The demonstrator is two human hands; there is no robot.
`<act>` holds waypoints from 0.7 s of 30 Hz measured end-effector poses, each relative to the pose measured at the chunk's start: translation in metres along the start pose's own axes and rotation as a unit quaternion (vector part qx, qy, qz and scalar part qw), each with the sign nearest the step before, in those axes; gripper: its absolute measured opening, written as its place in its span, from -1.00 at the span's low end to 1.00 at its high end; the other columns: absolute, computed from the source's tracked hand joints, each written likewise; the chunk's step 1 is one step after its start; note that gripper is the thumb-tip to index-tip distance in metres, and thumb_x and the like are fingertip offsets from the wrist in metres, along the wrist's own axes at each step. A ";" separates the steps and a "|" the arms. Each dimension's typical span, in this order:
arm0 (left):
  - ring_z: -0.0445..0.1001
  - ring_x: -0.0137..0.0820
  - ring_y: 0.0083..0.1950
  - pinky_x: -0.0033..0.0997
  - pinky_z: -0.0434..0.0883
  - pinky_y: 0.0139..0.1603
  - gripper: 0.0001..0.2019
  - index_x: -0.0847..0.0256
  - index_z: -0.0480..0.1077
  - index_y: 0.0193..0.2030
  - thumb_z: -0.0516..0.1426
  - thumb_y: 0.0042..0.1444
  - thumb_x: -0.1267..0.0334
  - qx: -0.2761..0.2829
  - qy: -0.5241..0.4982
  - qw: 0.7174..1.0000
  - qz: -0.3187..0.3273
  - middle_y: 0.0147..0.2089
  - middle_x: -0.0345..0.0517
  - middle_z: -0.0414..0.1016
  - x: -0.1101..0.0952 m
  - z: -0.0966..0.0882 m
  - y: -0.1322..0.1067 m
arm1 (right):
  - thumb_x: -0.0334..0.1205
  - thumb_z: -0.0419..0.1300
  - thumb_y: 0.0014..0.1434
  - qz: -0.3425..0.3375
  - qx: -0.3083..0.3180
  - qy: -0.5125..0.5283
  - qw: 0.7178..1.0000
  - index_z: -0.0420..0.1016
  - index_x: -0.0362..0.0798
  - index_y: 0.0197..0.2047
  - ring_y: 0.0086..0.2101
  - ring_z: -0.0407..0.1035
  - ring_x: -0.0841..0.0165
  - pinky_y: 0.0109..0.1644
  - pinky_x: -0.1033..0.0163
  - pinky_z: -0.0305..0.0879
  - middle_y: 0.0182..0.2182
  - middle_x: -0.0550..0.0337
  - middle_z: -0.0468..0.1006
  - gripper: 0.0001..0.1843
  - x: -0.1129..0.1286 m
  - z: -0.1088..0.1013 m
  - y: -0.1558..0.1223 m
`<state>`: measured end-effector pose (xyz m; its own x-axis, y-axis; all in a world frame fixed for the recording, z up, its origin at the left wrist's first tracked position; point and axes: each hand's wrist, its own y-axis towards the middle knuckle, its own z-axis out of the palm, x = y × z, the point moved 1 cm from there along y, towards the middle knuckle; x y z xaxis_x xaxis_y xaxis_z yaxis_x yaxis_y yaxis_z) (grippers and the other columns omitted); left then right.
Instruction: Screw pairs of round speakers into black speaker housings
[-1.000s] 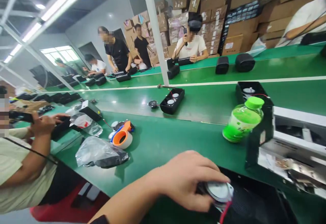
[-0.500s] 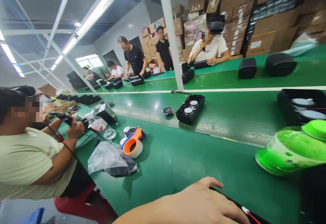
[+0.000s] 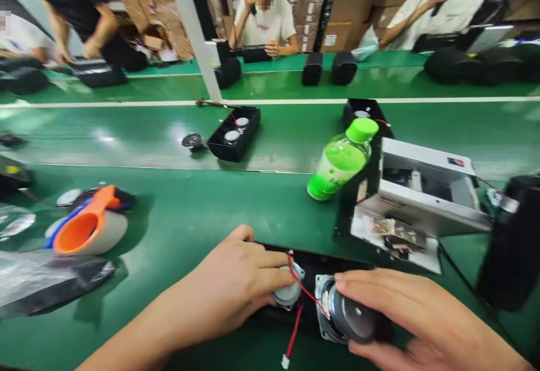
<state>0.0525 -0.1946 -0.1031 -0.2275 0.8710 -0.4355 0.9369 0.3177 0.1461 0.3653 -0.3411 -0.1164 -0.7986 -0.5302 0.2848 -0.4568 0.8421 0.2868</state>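
Apparently holding a square-framed loudspeaker driver point(image 3: 346, 310) in the right hand point(image 3: 415, 317), fingers wrapped round its magnet, and pressing a smaller round driver point(image 3: 288, 293) with the left hand point(image 3: 223, 288) just beside it, red wire point(image 3: 306, 291) between, above a black panel point(image 3: 314, 263), probably a speaker housing.

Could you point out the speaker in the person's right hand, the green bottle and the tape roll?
speaker point(image 3: 352, 315), head view, on its round magnet.
bottle point(image 3: 340, 163), head view, on its green body.
tape roll point(image 3: 112, 229), head view, on its pale outer side.
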 end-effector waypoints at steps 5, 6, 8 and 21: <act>0.70 -0.32 -0.05 -0.17 0.19 -0.08 -0.81 0.09 0.56 0.19 0.21 0.52 0.25 0.002 0.027 1.000 -0.002 0.12 -0.09 0.76 -0.002 0.004 0.000 | -0.08 0.17 0.59 0.029 -0.037 0.016 0.999 0.47 0.11 0.30 0.10 0.60 0.53 0.23 0.41 0.54 0.15 0.39 0.69 -0.69 0.010 -0.009 0.029; 0.69 -0.32 -0.08 -0.17 0.19 -0.09 -0.82 0.10 0.56 0.18 0.21 0.51 0.25 0.007 0.034 0.999 -0.008 0.08 -0.09 0.76 -0.004 0.004 0.001 | -0.12 0.15 0.61 0.024 -0.034 0.018 0.999 0.49 0.11 0.31 0.11 0.58 0.53 0.22 0.37 0.52 0.15 0.41 0.69 -0.70 0.011 -0.006 0.031; 0.67 -0.31 -0.13 -0.17 0.18 -0.10 -0.84 0.11 0.57 0.14 0.23 0.50 0.24 0.011 0.048 0.999 -0.022 0.04 -0.11 0.76 -0.006 0.003 0.001 | -0.16 0.13 0.62 0.016 -0.022 0.028 0.999 0.52 0.10 0.31 0.07 0.57 0.49 0.15 0.27 0.49 0.14 0.43 0.68 -0.71 0.013 0.000 0.034; 0.59 -0.27 -0.07 -0.11 0.19 -0.06 -0.65 0.07 0.50 0.24 0.38 0.38 0.24 0.023 0.040 0.997 -0.056 0.07 -0.26 0.72 -0.006 -0.002 -0.001 | -0.12 -0.04 0.69 0.031 0.023 -0.004 0.999 0.56 0.07 0.30 -0.02 0.49 0.35 0.23 0.04 0.17 0.12 0.37 0.64 -0.62 0.017 0.024 0.032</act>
<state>0.0523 -0.1995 -0.0983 -0.3498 0.8590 -0.3740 0.9152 0.3986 0.0597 0.3281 -0.3207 -0.1243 -0.8289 -0.4764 0.2933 -0.4240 0.8770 0.2262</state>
